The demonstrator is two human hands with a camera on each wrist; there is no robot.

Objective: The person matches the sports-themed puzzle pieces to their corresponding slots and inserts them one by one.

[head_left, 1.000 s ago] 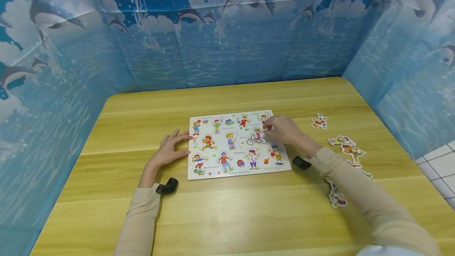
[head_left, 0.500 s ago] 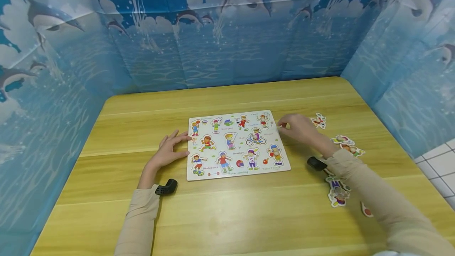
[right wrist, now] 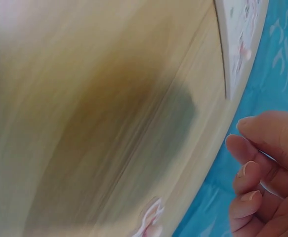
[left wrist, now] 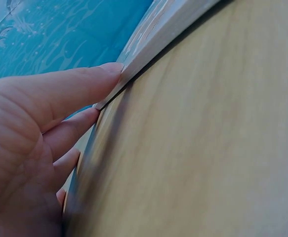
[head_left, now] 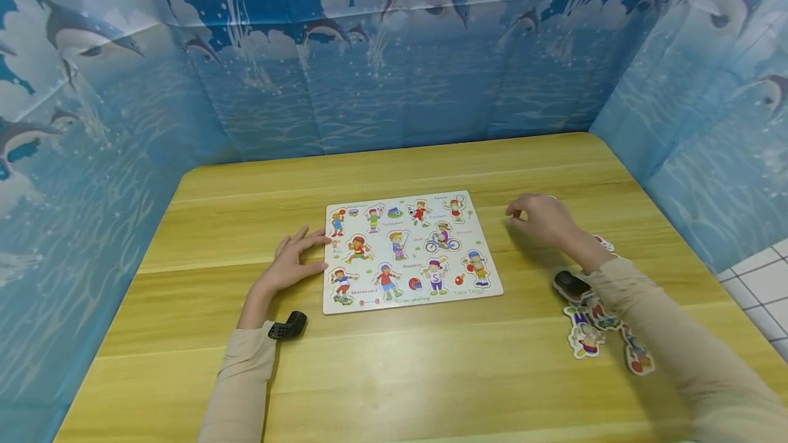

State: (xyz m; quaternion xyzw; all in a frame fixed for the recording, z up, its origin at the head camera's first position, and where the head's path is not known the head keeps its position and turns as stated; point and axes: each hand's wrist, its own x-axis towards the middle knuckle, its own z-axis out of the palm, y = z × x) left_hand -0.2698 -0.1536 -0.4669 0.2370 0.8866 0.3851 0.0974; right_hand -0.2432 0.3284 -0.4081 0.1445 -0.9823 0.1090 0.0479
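A white puzzle board (head_left: pixel 406 292) with figures of children playing sports lies on the wooden table. My left hand (head_left: pixel 293 264) rests at its left edge, fingers spread. In the left wrist view the thumb of my left hand (left wrist: pixel 45 123) touches the board's edge (left wrist: pixel 148 54). My right hand (head_left: pixel 544 219) is over the table to the right of the board, fingers loosely bent. Nothing shows between the fingers of my right hand (right wrist: pixel 267 173) in the right wrist view. A loose puzzle piece (right wrist: pixel 151 217) with a knob lies below it there.
Several loose puzzle pieces (head_left: pixel 585 342) lie right of the board, partly hidden under my right forearm. Another puzzle piece (head_left: pixel 638 354) is close to that sleeve. A blue dolphin-print curtain (head_left: pixel 394 101) surrounds the table (head_left: pixel 394 374) at the back and sides.
My right hand has moved right from the board's upper right corner, off the board toward the loose pieces. The tennis figure there is now uncovered. My left hand stays in place.
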